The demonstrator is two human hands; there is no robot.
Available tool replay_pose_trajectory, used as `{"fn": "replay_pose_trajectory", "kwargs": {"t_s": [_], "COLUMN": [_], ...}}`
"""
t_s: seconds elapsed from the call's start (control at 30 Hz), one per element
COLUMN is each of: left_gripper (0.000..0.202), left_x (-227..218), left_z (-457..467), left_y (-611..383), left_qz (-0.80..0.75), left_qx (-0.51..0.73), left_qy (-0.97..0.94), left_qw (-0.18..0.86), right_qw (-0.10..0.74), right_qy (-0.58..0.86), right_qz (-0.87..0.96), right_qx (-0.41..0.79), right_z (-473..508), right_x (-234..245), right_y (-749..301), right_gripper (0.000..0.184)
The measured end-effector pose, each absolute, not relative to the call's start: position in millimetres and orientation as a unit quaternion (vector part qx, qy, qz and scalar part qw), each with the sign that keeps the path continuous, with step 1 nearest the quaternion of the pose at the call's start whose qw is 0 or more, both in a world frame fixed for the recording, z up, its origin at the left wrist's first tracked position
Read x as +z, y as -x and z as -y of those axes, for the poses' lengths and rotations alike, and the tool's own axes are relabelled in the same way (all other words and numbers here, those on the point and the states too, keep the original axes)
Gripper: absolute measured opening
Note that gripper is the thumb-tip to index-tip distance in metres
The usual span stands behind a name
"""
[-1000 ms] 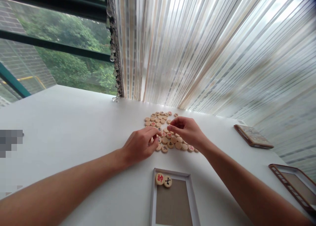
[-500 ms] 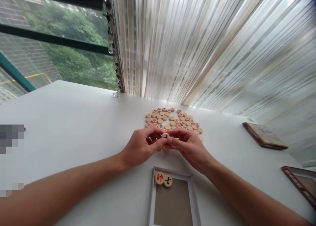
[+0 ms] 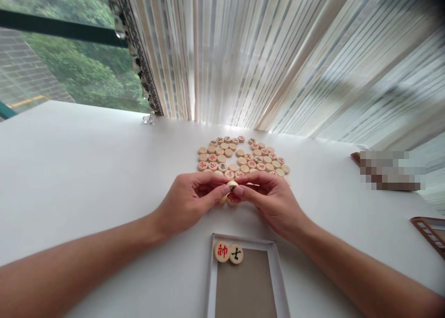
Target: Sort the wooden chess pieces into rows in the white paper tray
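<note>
Between the fingertips of both my hands is a round wooden Chinese chess piece (image 3: 232, 186) with a black character, tilted so its face shows only in part. My left hand (image 3: 189, 200) pinches it from the left, and my right hand (image 3: 269, 200) pinches it from the right. Just beyond lie many loose pieces (image 3: 241, 161), some face down, others showing red or black characters; my hands hide the nearest ones. Closer to me is a shallow open box (image 3: 278, 267). In its far left corner a red-marked piece (image 3: 221, 251) and a black-marked piece (image 3: 236, 254) lie side by side.
The white table (image 3: 114, 169) stretches to both sides. At the right edge lies a brown-framed box part (image 3: 431, 232), with a blurred-out brown object (image 3: 385, 172) farther back. A striped curtain (image 3: 225, 54) hangs at the table's far edge, beside a window (image 3: 76, 63).
The view has tilted down and shifted a little. The piece between my fingers has tipped, so its face shows less. The two pieces in the box stay put.
</note>
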State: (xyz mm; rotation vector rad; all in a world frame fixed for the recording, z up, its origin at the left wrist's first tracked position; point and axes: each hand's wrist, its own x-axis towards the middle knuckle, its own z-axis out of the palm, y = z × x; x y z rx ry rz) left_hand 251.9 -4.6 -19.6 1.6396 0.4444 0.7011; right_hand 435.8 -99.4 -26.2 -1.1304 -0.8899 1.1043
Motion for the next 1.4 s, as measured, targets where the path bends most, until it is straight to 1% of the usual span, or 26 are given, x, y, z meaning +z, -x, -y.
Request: {"fn": "replay_pose_trajectory", "kwargs": {"t_s": [0.13, 0.33, 0.57, 0.77, 0.97, 1.07, 1.23, 1.4], "left_gripper": [0.02, 0.021, 0.02, 0.03, 0.033, 0.033, 0.029, 0.021], "left_x": [-19.1, -17.1, -17.3, -24.2, -23.3, -23.0, -23.4, -21.2], "left_z": [5.5, 6.2, 3.9, 0.8, 1.5, 3.1, 7.0, 8.8], "left_y": [-251.9, -252.4, -253.3, -252.5, -252.5, -252.6, -251.4, -249.7], "left_qz": [-0.188, -0.193, -0.208, -0.2, -0.176, -0.181, -0.174, -0.122], "left_qx": [0.306, 0.312, 0.3, 0.306, 0.292, 0.29, 0.287, 0.284], "left_qy": [-0.704, -0.712, -0.707, -0.686, -0.676, -0.676, -0.705, -0.739], "left_qw": [0.613, 0.599, 0.605, 0.628, 0.653, 0.652, 0.625, 0.599], "right_qw": [0.628, 0.626, 0.622, 0.617, 0.619, 0.618, 0.602, 0.587], "right_qy": [0.486, 0.493, 0.488, 0.468, 0.468, 0.471, 0.491, 0.492], "right_qz": [0.398, 0.413, 0.376, 0.364, 0.356, 0.356, 0.357, 0.37], "right_qx": [0.459, 0.441, 0.484, 0.517, 0.52, 0.519, 0.518, 0.527], "right_z": [100.1, 100.5, 100.7, 99.7, 99.4, 99.4, 99.6, 101.2], "right_x": [-24.8, -22.2, -26.7, -27.1, -26.9, -25.5, -22.0, -18.7], "right_y": [-432.1, -430.0, -433.0, -434.0, -432.8, -431.7, -430.1, -429.2], "right_gripper": [0.033, 0.03, 0.026, 0.027, 0.03, 0.032, 0.043, 0.04]}}
